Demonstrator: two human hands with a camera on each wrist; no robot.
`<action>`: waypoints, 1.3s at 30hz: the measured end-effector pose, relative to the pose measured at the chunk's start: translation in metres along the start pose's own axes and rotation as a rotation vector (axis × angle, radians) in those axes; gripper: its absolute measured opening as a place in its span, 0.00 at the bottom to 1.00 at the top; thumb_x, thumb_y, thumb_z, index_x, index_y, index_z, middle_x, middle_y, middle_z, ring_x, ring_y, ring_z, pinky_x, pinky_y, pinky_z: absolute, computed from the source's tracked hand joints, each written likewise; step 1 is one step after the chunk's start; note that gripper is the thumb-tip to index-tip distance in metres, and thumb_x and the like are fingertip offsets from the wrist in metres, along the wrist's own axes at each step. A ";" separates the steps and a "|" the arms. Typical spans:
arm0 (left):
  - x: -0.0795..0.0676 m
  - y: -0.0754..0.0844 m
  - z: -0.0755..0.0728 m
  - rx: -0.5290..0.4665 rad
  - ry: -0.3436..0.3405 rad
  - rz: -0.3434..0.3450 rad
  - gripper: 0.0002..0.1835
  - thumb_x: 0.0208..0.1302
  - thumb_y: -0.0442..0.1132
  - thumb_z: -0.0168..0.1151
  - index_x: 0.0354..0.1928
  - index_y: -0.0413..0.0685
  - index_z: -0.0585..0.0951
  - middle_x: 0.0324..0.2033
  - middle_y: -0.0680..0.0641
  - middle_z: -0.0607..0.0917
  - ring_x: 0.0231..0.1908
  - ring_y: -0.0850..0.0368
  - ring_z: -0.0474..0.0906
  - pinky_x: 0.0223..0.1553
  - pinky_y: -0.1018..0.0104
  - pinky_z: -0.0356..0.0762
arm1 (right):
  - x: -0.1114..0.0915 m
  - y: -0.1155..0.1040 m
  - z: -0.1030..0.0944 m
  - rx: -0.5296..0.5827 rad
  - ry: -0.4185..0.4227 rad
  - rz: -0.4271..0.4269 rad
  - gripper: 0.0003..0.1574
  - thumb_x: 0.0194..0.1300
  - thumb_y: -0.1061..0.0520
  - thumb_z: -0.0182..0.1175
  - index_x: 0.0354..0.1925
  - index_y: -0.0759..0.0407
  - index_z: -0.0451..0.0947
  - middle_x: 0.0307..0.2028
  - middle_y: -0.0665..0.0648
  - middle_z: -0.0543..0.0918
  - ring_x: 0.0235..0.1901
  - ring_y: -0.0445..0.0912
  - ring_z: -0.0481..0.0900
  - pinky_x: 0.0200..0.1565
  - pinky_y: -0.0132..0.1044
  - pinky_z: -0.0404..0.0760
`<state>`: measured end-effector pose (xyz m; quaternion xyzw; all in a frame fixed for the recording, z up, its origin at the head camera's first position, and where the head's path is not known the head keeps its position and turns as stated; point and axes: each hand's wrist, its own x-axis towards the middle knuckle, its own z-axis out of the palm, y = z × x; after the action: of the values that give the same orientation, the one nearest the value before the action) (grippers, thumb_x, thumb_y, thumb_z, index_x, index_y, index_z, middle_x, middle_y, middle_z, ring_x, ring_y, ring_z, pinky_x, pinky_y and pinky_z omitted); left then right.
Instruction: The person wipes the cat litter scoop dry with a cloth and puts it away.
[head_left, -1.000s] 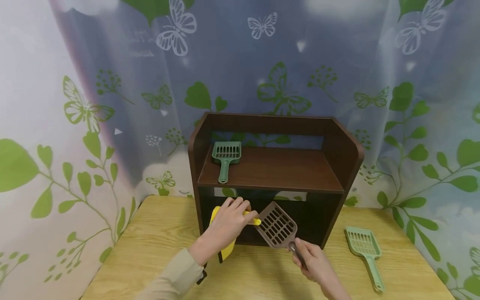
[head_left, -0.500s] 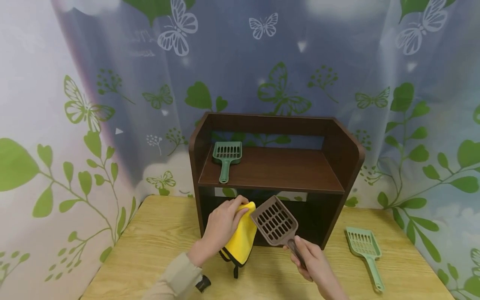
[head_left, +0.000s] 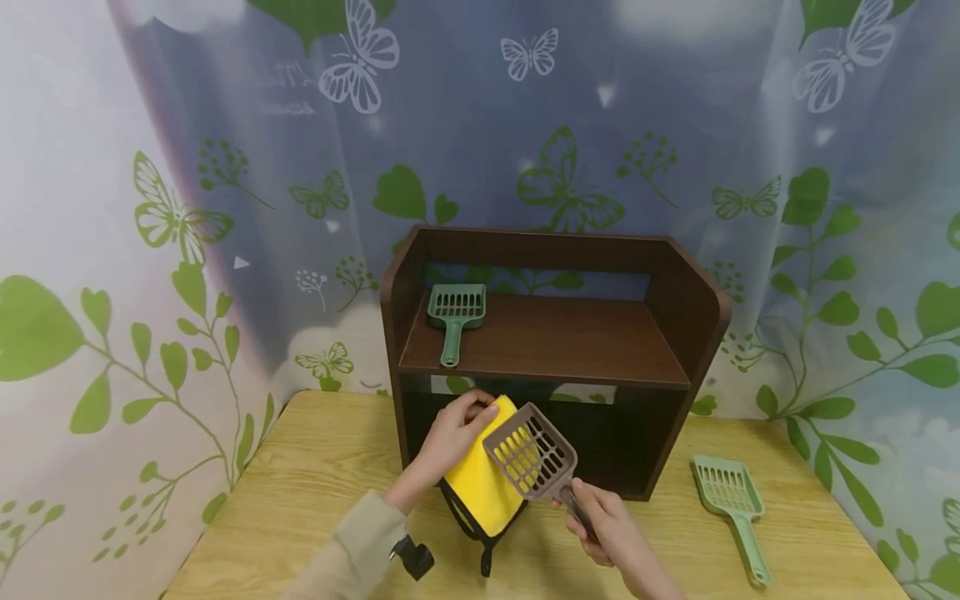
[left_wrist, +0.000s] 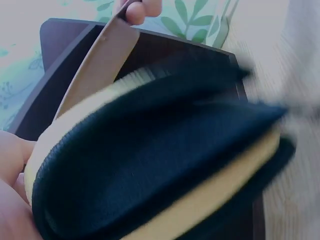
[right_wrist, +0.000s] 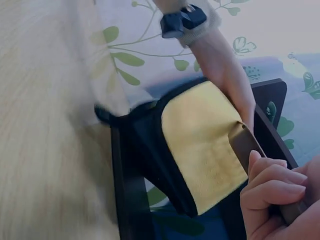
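My left hand (head_left: pixel 450 437) grips the upper corner of a folded yellow cloth (head_left: pixel 476 492) with black edging and a hanging black loop. The cloth's dark folds (left_wrist: pixel 115 165) fill much of the left wrist view. In my right hand (head_left: pixel 611 533) is the handle of a brown slotted litter scoop (head_left: pixel 557 483), its head tilted up to the left. The scoop head overlaps the cloth in the head view, and yellow shows through its slots. Seen from the right wrist, the scoop (right_wrist: pixel 243 145) stands against the cloth (right_wrist: pixel 200 145); firm contact cannot be judged.
Behind the hands stands a dark brown two-level shelf (head_left: pixel 555 333). A dark green litter scoop (head_left: pixel 453 325) lies on its upper level, at the left. On the wooden table (head_left: pixel 315 475), a light green litter scoop (head_left: pixel 738 510) lies to the right.
The left hand has turned, so the cloth's yellow face now hangs in view. The brown scoop has moved left and slightly down, in front of the cloth.
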<state>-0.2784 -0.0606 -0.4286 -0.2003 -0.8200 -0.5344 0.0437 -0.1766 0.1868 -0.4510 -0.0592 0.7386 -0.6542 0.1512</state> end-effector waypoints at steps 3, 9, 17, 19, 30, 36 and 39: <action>0.008 0.002 0.004 0.016 -0.005 0.007 0.16 0.77 0.47 0.56 0.54 0.41 0.80 0.42 0.43 0.88 0.32 0.58 0.82 0.35 0.65 0.78 | 0.001 0.005 0.003 0.011 -0.044 0.011 0.36 0.82 0.38 0.39 0.49 0.69 0.76 0.21 0.47 0.68 0.11 0.34 0.54 0.15 0.27 0.57; 0.013 0.004 0.010 0.042 -0.012 0.032 0.17 0.78 0.47 0.55 0.55 0.41 0.81 0.43 0.43 0.88 0.40 0.51 0.84 0.44 0.55 0.80 | 0.000 0.011 0.009 0.037 -0.043 0.033 0.34 0.83 0.41 0.39 0.48 0.69 0.77 0.20 0.47 0.67 0.10 0.34 0.53 0.15 0.27 0.56; 0.004 -0.005 0.007 0.055 -0.017 0.015 0.16 0.78 0.48 0.54 0.52 0.43 0.81 0.41 0.46 0.88 0.35 0.57 0.83 0.37 0.63 0.78 | 0.004 0.011 0.003 0.045 0.007 -0.052 0.33 0.85 0.49 0.37 0.47 0.80 0.74 0.18 0.47 0.67 0.10 0.31 0.53 0.14 0.25 0.56; 0.000 -0.008 0.005 0.068 -0.016 0.008 0.16 0.78 0.49 0.55 0.51 0.43 0.82 0.39 0.47 0.88 0.32 0.59 0.81 0.33 0.66 0.77 | 0.005 0.010 -0.001 0.029 0.041 -0.036 0.32 0.84 0.48 0.38 0.47 0.77 0.75 0.18 0.47 0.67 0.10 0.32 0.53 0.14 0.25 0.56; -0.006 -0.010 -0.002 0.083 -0.020 -0.013 0.15 0.77 0.48 0.57 0.50 0.45 0.82 0.37 0.48 0.88 0.27 0.62 0.79 0.29 0.68 0.76 | 0.006 0.010 -0.010 -0.054 -0.087 0.002 0.37 0.83 0.41 0.41 0.51 0.75 0.77 0.20 0.47 0.69 0.11 0.33 0.53 0.15 0.27 0.57; 0.000 -0.002 -0.004 0.088 -0.072 0.067 0.14 0.76 0.50 0.56 0.51 0.51 0.82 0.44 0.50 0.88 0.45 0.53 0.85 0.45 0.59 0.81 | 0.006 0.012 -0.007 -0.058 -0.169 -0.047 0.35 0.84 0.48 0.41 0.48 0.81 0.76 0.20 0.50 0.70 0.11 0.33 0.54 0.14 0.26 0.56; 0.003 0.000 -0.006 0.094 -0.157 0.134 0.12 0.76 0.51 0.57 0.52 0.56 0.82 0.47 0.54 0.87 0.47 0.57 0.84 0.50 0.58 0.80 | 0.007 0.011 -0.009 -0.065 -0.211 -0.082 0.33 0.84 0.51 0.40 0.46 0.84 0.75 0.19 0.50 0.70 0.11 0.32 0.55 0.14 0.25 0.57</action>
<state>-0.2826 -0.0654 -0.4251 -0.2939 -0.8298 -0.4738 0.0242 -0.1850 0.1950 -0.4623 -0.1627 0.7364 -0.6257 0.1993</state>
